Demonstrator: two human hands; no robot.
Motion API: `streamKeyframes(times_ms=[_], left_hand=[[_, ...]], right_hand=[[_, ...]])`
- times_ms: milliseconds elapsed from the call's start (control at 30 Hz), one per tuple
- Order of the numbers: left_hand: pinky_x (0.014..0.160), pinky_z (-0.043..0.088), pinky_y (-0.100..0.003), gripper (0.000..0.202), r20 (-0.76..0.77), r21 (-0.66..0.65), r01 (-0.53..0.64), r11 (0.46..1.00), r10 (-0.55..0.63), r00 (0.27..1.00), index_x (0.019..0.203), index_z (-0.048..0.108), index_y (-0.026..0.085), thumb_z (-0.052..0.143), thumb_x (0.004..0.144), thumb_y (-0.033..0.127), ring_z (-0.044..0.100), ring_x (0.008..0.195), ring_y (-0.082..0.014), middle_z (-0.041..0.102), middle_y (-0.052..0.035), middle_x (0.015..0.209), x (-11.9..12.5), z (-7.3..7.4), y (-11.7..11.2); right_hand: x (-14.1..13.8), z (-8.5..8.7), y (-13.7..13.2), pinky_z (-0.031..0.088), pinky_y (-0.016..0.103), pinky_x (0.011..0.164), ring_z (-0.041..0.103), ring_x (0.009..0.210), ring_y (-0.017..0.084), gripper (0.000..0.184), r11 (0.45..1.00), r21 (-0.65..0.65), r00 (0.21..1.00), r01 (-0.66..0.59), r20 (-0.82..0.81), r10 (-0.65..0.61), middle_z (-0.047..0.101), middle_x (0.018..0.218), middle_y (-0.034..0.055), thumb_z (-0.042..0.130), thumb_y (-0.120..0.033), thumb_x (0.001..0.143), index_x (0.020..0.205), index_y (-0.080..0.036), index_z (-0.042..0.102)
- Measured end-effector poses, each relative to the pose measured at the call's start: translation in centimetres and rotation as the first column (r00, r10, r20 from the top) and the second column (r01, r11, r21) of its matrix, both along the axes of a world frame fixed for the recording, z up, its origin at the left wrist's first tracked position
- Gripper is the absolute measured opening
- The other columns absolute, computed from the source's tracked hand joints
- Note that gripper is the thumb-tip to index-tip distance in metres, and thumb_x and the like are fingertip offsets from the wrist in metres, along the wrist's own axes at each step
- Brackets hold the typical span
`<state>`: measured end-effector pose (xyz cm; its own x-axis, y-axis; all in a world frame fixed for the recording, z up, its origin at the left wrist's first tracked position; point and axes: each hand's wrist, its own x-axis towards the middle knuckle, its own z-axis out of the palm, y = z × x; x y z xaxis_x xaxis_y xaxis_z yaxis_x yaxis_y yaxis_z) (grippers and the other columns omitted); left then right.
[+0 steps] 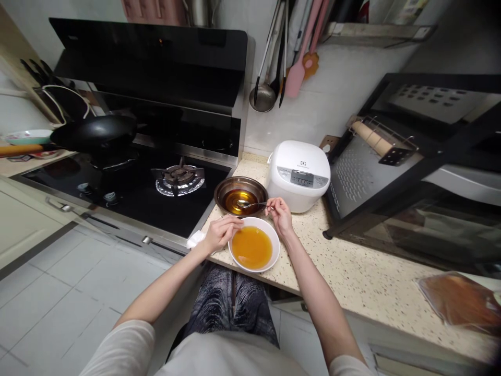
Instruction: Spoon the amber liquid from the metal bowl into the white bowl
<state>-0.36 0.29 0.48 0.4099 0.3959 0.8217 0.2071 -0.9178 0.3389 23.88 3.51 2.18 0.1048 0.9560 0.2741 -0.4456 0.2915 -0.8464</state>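
My right hand point(278, 210) is closed in a pinch on the handle of a metal spoon point(258, 204). The spoon's head is over or in the dark amber liquid inside a metal bowl point(219, 189); I cannot tell how deep it dips. In front of that stands a white bowl point(275, 256) with cloudy orange-yellow liquid point(252, 248) in it. The fingers of my left hand point(223, 232) are closed at the white bowl's upper left rim, and the thumb is partly hidden.
A white rice cooker point(299, 175) stands right behind the bowls. To the left is a gas hob point(180, 178) with a black wok point(96, 133). A crumpled white tissue point(195, 238) lies by my left wrist. A black rack point(340, 209) and a plastic-wrapped brown packet point(457, 300) are on the right.
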Motion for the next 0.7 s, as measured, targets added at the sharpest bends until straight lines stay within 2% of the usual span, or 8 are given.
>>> streamKeyframes(times_ms=[300,500,700], left_hand=[[0.090,0.059,-0.037,0.037,0.001,-0.014,0.005,1.000,-0.005,1.000,0.100,0.074,0.015,0.037,0.103,0.018,0.072,0.100,-0.0197,0.077,-0.0116,0.105,0.0,0.0,0.0],[0.089,0.059,-0.037,0.038,-0.001,-0.014,0.003,1.000,-0.003,1.000,0.101,0.075,0.015,0.037,0.103,0.020,0.072,0.100,-0.0200,0.077,-0.0120,0.105,0.0,0.0,0.0],[0.093,0.059,-0.038,0.038,-0.008,-0.039,0.008,0.999,-0.008,1.000,0.102,0.075,0.015,0.037,0.104,0.021,0.071,0.104,-0.0204,0.076,-0.0118,0.110,-0.1,-0.3,0.1]], right_hand=[[1.2,2.4,-0.9,0.047,0.025,0.053,0.046,0.060,0.012,0.035,0.994,0.098,0.999,0.040,-0.005,-0.039,0.056,0.077,0.0019,0.070,-0.048,0.087,0.071,-0.021,0.053],[2.6,4.2,-1.9,0.040,0.026,0.047,0.042,0.056,0.013,0.034,0.992,0.126,0.999,0.029,-0.032,-0.025,0.050,0.072,0.0013,0.068,-0.047,0.088,0.071,-0.022,0.051],[3.8,5.7,-2.8,0.035,0.027,0.044,0.034,0.054,0.015,0.041,0.994,0.111,0.998,0.005,0.054,-0.011,0.044,0.066,0.0010,0.066,-0.052,0.088,0.066,-0.024,0.045]])
